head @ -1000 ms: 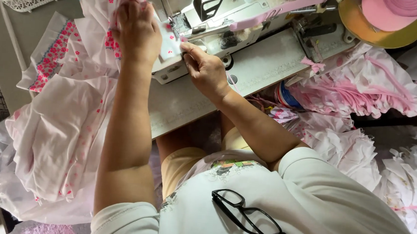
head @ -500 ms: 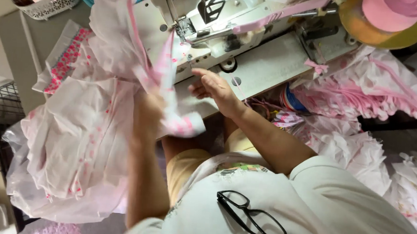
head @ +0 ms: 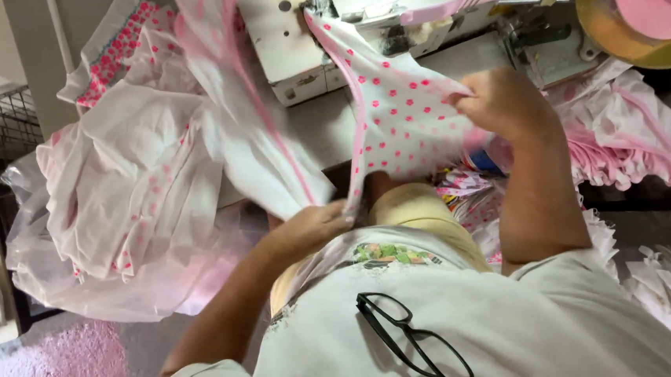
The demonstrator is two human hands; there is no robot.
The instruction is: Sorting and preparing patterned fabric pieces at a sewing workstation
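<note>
White fabric piece with pink dots [head: 400, 110], pink-edged, which we judge light, limp and prone to bunching: held spread above the worktop's near edge, our left hand [head: 313, 226] pinching its lower hem, our right hand [head: 503, 102] closed on its far edge.

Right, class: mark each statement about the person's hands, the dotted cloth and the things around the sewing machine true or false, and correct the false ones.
1. Both hands grip the white cloth with pink dots. True: the left hand pinches its lower edge, and the right hand holds its far edge.
2. The black-framed glasses lie on the sewing machine. False: they hang at the person's shirt front.
3. A heap of white and pink fabric lies left of the machine. True.
4. The wire basket stands at the right edge. False: it is at the left edge.
</note>
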